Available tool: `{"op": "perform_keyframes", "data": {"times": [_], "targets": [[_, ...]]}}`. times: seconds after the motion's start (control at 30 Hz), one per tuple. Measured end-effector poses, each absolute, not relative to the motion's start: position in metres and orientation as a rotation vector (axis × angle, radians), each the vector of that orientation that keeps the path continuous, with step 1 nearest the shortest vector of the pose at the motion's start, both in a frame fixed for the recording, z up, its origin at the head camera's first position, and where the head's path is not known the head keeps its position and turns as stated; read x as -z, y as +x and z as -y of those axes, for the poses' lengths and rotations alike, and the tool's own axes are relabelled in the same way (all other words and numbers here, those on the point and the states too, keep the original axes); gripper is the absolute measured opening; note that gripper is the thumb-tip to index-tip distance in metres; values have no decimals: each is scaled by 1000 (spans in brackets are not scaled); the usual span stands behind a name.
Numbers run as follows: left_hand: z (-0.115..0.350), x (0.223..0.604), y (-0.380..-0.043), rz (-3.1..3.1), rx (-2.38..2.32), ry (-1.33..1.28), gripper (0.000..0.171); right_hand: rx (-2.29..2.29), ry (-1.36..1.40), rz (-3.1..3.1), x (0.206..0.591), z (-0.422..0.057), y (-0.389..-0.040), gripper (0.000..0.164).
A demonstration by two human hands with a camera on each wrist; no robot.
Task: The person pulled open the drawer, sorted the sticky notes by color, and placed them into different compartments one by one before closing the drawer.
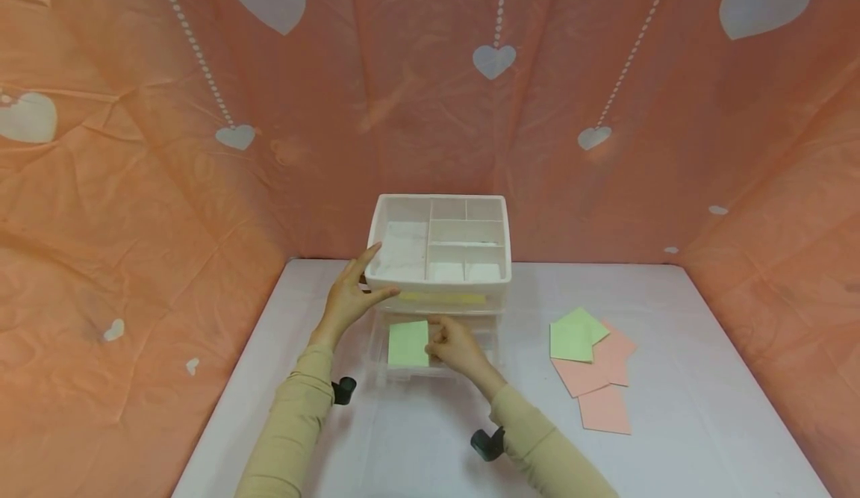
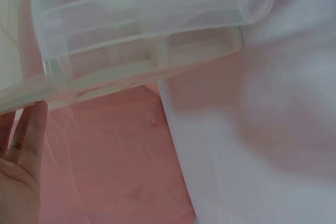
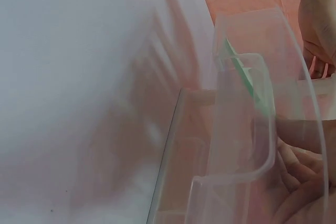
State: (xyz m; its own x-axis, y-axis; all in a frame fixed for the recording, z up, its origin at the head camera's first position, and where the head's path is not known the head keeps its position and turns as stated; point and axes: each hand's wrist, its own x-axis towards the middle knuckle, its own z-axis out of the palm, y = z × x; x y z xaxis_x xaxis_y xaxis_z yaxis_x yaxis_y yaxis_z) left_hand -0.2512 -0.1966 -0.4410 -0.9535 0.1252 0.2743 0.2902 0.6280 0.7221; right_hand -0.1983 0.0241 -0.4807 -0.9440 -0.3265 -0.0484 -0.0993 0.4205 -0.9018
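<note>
A white drawer organizer [image 1: 438, 287] stands at the back of the table, with its clear lower drawer [image 1: 403, 375] pulled out. My left hand [image 1: 347, 302] touches its left front corner, fingers along the side and thumb across the front. In the left wrist view, the straight fingers [image 2: 34, 129] reach the organizer's side. My right hand [image 1: 460, 347] is at the drawer and pinches the right edge of a green sticky note [image 1: 407, 343]. Through the clear plastic in the right wrist view, the note [image 3: 241, 72] stands tilted inside the drawer beside the thumb.
On the right of the table lie overlapping pink sticky notes [image 1: 605, 410] and green sticky notes [image 1: 572, 340]. The organizer's top tray [image 1: 438, 284] has several compartments. Something yellow [image 1: 443, 299] shows in the closed upper drawer. A pink curtain [image 1: 430, 110] with white hearts surrounds the table.
</note>
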Motion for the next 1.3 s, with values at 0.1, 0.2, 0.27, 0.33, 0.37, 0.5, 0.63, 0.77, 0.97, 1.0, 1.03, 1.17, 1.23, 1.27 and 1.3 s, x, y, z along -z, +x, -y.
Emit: {"op": "perform_keyframes", "data": {"times": [0.1,0.2,0.27,0.33,0.37,0.5,0.63,0.77,0.97,1.0,1.03,1.17,1.23,1.27,1.3], "targets": [[195,441,-252,2648,1227,-349,85,1531,-389,-2476,481,-25,-198,48],[195,440,-251,2650,1233,-346,85,1512,-426,-2498,481,-25,-197,44],[195,440,-251,2646,1237,-343,85,1500,-448,-2509,480,-25,-196,40],[195,441,-251,2645,1238,-341,85,1490,-467,-2526,480,-25,-195,36],[196,441,-251,2645,1236,-340,85,1490,-468,-2530,480,-25,-195,34],[196,442,-251,2644,1239,-345,85,1513,-469,-2535,480,-27,-194,31],[196,442,-252,2637,1235,-349,85,1534,-467,-2533,480,-29,-194,29],[196,442,-252,2635,1220,-354,85,1552,-464,-2528,478,-32,-194,28],[196,442,-252,2628,1208,-353,86,1606,-482,-2499,473,-44,-192,27],[196,442,-252,2625,1212,-355,86,1620,-487,-2498,473,-47,-191,27],[196,442,-252,2623,1215,-357,86,1632,-487,-2498,472,-50,-191,26],[195,441,-251,2619,1220,-364,85,1655,-450,-2517,468,-64,-188,25],[195,441,-250,2624,1214,-360,85,1669,-433,-2525,466,-73,-188,26],[195,441,-250,2628,1208,-359,85,1684,-430,-2519,465,-77,-187,27],[195,440,-250,2630,1203,-357,85,1704,-425,-2509,464,-82,-187,28]]}}
